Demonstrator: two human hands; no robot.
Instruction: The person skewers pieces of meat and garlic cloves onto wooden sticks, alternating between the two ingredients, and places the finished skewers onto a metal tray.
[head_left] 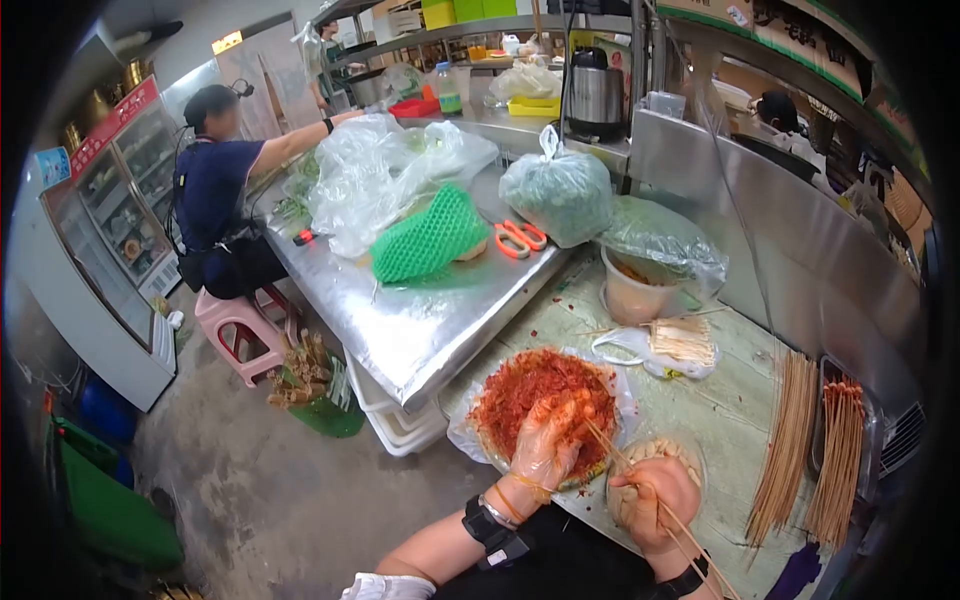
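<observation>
My left hand [553, 435], in a clear plastic glove stained red, is over a wide bowl of chopped red chili mix [515, 400]. Its fingers close around the upper ends of thin wooden skewers [683, 530]; anything else between them is too small to tell. Bare and curled, my right hand [655, 500] grips the same skewers farther down, above a clear container of pale pieces [680, 455]. The container stands just right of the chili bowl.
Long skewers [783, 450] lie at right beside a tray of red-tipped skewers [840, 450]. Behind are a white bucket [635, 290], a skewer packet [683, 342], orange scissors [520, 238] and green netting [430, 240]. A person [215, 190] sits at the steel table [400, 345].
</observation>
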